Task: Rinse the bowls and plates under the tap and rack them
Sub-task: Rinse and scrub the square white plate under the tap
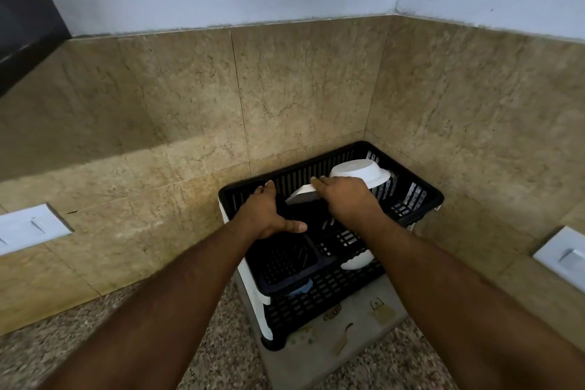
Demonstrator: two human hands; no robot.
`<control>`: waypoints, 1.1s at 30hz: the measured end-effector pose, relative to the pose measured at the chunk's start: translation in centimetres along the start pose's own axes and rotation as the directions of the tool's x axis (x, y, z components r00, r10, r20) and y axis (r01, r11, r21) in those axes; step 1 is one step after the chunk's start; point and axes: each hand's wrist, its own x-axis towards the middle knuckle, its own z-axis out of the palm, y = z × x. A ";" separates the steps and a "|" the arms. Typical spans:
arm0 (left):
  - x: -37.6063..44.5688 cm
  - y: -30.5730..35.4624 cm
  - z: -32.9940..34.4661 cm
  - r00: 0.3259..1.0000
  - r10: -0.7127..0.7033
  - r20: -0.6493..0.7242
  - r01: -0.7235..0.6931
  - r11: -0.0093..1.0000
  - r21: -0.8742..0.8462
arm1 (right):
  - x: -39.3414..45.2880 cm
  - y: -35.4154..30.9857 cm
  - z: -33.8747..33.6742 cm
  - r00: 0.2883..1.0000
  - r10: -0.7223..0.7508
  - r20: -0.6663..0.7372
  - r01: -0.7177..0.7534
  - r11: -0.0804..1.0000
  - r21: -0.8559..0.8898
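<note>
I see the black rack (408, 199) on a grey mat (348, 355) in the table's (221, 364) far right corner. My left hand (269, 215) rests on the rack's far-left rim, fingers straight. My right hand (345, 196) grips a white plate (302, 195) tilted inside the rack. 1 white bowl (361, 172) lies upside down just behind it; another bowl (357, 260) sits at the near side.

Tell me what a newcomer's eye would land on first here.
Two bare forearms reach into a black dish rack standing in the counter's corner. The right hand holds a white plate in the top tier, while the left hand rests on the rack's far-left rim. Behind them a white bowl lies upside down.
</note>
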 end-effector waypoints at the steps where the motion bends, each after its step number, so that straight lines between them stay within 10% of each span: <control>1: 0.0 0.1 0.0 1.000 -0.003 -0.001 0.003 1.000 0.004 | -0.3 -0.1 -0.1 1.000 -0.013 -0.017 0.012 1.000 -0.008; 13: 0.2 0.4 -0.1 1.000 -0.011 0.011 0.010 0.999 0.053 | -0.2 -1.0 2.6 0.991 -0.117 0.071 0.126 0.982 -0.140; 33: -0.9 0.2 0.5 0.997 0.000 -0.081 -0.001 1.000 -0.014 | -2.1 -0.9 2.6 0.997 -0.067 0.045 0.054 0.967 0.248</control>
